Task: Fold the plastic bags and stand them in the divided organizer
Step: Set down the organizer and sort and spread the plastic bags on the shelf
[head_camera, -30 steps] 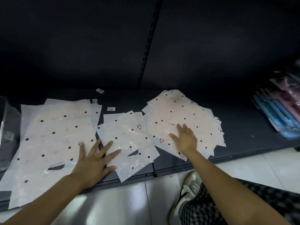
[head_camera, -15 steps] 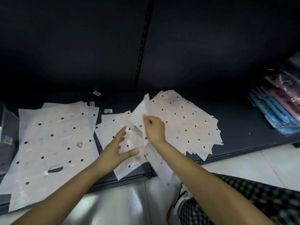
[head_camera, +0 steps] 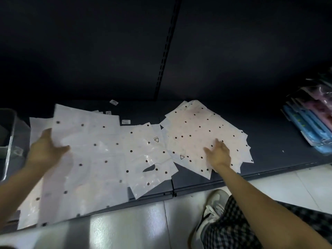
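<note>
The head camera looks down on a dark, low store shelf (head_camera: 269, 141) with a dark back panel, and on glossy pale floor tiles (head_camera: 125, 230) in front of it.

Three groups of flat, translucent white plastic bags with dark polka dots lie on the shelf. The left pile of large dotted bags (head_camera: 93, 159) overhangs the shelf's front edge. The middle dotted bag with an oval cut-out handle (head_camera: 149, 159) lies flat, a small triangle mark printed near its top right corner. The right fanned stack of smaller dotted bags (head_camera: 201, 133) sits at an angle, its corners splayed.

The person's left hand (head_camera: 45, 151) is motion-blurred. It grips the left edge of the top sheet of the left pile, thumb over the plastic, and that edge looks raised off the pile. The right hand (head_camera: 218, 154) lies flat and open, fingers spread, palm down on the near part of the right stack.

At the far left edge stands a clear plastic bin (head_camera: 9, 141), only partly in view; whether it has dividers cannot be told. Small white paper labels (head_camera: 113, 102) lie on the shelf behind the bags. At the far right, blue and pink packaged goods in clear wrap (head_camera: 310, 126) lean on the shelf. Bottom right shows a checkered trouser leg (head_camera: 233, 227) and a white sneaker (head_camera: 213, 209) on the tiles.
</note>
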Demonstrator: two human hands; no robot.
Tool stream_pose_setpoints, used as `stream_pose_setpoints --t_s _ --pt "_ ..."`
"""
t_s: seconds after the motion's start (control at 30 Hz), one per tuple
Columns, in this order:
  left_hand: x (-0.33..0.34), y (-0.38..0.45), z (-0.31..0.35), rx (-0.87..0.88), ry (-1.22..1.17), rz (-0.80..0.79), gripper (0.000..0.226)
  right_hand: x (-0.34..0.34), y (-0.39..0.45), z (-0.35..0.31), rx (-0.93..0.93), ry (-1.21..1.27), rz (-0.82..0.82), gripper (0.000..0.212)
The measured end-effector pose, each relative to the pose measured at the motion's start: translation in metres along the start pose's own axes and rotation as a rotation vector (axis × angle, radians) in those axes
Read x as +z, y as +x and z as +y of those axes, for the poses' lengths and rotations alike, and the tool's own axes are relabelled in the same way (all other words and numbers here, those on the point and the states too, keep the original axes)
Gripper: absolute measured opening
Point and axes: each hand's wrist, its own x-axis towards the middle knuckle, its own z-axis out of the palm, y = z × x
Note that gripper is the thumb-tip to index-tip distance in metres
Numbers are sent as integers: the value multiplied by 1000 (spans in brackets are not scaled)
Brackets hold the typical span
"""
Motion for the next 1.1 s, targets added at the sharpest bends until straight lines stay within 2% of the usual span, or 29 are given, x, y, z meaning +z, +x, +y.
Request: stream_pose_setpoints --t_s 0.1,0.17,0.27,0.37,0.43,0.5,0.6,0.67,0.7,0.73,0.8,0.87,0.93,1.03,1.1 --pt "-3 10 -21 56 80 146 80 2 4 20 -26 -88 44 41" --pt "4 0 -17 260 270 232 76 1 1 20 -50 -69 156 33" --pt "18 -32 5 596 387 80 63 -2 -6 7 -86 -40 288 36" --pt "32 -65 28 661 338 -109 54 -5 -23 -32 -182 103 328 36" --pt "41 -83 45 629 170 -232 53 -5 -41 -70 -220 318 270 41" --pt "53 -100 65 575 -25 -396 64 0 -63 -109 -202 536 152 37" --pt "70 -119 93 418 -270 -669 92 15 -101 -154 -135 893 -181 26" --pt "78 -122 102 323 -290 -674 94 23 -120 -168 -165 1043 -408 22" --pt "80 -119 105 288 -270 -616 84 25 -126 -169 -232 1086 -483 15" --pt "80 -115 106 253 -260 -533 69 25 -127 -166 -330 1073 -493 12" --pt "76 -104 104 171 -259 -398 44 23 -113 -150 -480 922 -332 14" --pt "73 -91 97 136 -214 -356 44 17 -82 -121 -477 678 -65 22" --pt "71 -79 90 145 -159 -380 58 10 -46 -80 -360 411 71 36" --pt "73 -68 85 214 -77 -393 66 3 -7 -18 -190 35 26 59" --pt "76 -61 83 233 -57 -405 65 5 2 5 -155 -14 6 53"
